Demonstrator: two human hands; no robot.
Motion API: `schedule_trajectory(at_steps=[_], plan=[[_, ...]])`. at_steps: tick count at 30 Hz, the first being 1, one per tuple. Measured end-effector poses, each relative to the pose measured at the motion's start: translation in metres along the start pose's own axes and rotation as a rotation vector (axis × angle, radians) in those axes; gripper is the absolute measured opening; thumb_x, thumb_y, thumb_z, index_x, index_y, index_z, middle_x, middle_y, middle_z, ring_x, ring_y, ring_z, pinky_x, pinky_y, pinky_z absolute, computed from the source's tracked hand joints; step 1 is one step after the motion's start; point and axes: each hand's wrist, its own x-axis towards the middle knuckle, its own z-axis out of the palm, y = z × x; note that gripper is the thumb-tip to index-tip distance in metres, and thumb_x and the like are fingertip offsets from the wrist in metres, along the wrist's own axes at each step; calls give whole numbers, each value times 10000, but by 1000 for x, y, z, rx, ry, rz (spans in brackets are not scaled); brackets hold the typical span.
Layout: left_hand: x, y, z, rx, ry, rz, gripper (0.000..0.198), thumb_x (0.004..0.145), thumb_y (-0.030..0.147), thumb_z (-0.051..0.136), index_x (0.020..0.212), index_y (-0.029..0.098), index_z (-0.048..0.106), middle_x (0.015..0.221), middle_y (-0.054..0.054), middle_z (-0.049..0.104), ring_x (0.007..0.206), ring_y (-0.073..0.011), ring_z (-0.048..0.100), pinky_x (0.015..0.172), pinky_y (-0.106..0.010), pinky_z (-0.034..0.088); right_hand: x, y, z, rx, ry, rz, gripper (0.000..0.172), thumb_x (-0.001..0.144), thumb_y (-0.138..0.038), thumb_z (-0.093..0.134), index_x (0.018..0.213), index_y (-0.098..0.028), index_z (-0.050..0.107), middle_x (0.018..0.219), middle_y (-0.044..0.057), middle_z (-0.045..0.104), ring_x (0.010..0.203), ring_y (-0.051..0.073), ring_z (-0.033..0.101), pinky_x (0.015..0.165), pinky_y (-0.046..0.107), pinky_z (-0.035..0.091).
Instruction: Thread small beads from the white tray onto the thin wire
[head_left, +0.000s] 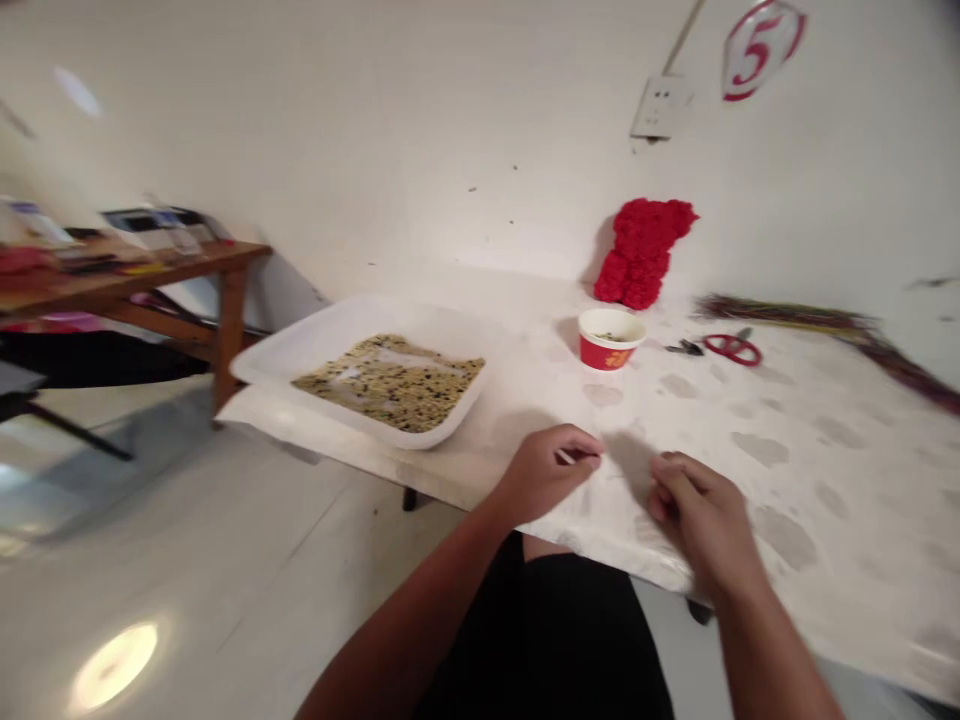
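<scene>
My left hand (551,470) is over the front of the table, its fingertips pinched together; whatever they may hold is too small to make out. To its right, my right hand (705,510) has its thumb and fingers pressed together in the same way, and its contents are hidden too. The two hands are apart. Beyond them stands a red and white paper tub (606,352) with a little material inside. Left of my left hand lies a white plastic tray (442,437) holding a layer of yellowish and black small beads or grains.
A red bear figure (643,255) stands against the wall. Red-handled scissors (733,349) and a small black object (686,348) lie right of the tub. A bundle of thin dark strands (795,312) stretches along the back right. A wooden table (232,335) with clutter is at left.
</scene>
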Motion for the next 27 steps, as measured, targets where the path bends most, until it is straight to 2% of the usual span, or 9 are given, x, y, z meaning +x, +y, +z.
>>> schedule_trajectory(at_steps=[2,5,9,15,27], plan=[[0,-1,-2,11,13,-1,142,853,262,657,939,181,735,964,-53,766,884,-173,700,796,-288,541,-1,-7,3,45,-19,20,459,929,-490,611,596,-202,482,524,-38,453,505,117,386,473,255,292],[2,-4,-5,48,31,-32,151,854,280,664,940,185,744,935,-38,769,864,-178,703,797,-294,542,-2,-16,11,42,-13,-26,411,949,-465,589,637,-201,545,519,-37,489,519,127,430,519,262,337],[2,-4,-4,104,33,-35,144,854,299,677,944,220,757,937,-7,771,880,-177,701,812,-292,543,-3,-19,19,76,43,-75,360,966,-443,573,697,-206,606,511,-44,489,516,131,430,535,267,355],[1,-3,-3,119,96,-61,127,824,310,720,922,237,756,929,5,766,876,-178,705,805,-286,549,-5,-12,14,197,77,-64,335,959,-442,604,715,-215,630,518,-47,485,481,119,418,487,267,324],[0,-4,-5,1,114,-111,162,786,338,779,908,231,775,934,-17,779,906,-194,712,805,-288,544,-6,-15,12,126,33,-80,307,964,-401,596,731,-207,646,512,-45,498,497,113,432,495,251,350]])
